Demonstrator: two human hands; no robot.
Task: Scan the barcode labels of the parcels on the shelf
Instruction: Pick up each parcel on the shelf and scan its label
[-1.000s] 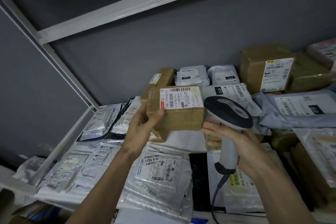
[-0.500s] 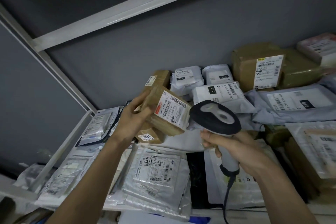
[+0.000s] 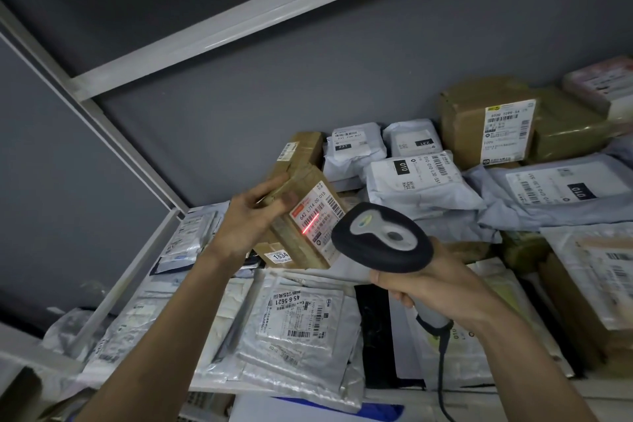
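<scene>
My left hand [image 3: 248,221] grips a small brown cardboard parcel [image 3: 301,216] above the shelf, tilted so its white barcode label [image 3: 320,212] faces right. A red laser line lies across that label. My right hand [image 3: 435,291] holds a grey and black handheld barcode scanner [image 3: 382,238] by its handle, its head close to the parcel's right side and aimed at the label. The scanner's cable hangs down toward the bottom edge.
The white shelf [image 3: 137,260] is crowded with parcels: flat grey mailers [image 3: 298,319] in front, white bags [image 3: 414,178] behind, a brown box labelled 1834 [image 3: 279,253] under the held parcel, larger brown boxes [image 3: 479,123] at the back right. A grey wall stands behind.
My left hand has turned the parcel from facing me to tilted rightward. The scanner has swung left toward the label, and a red laser line now shows on it.
</scene>
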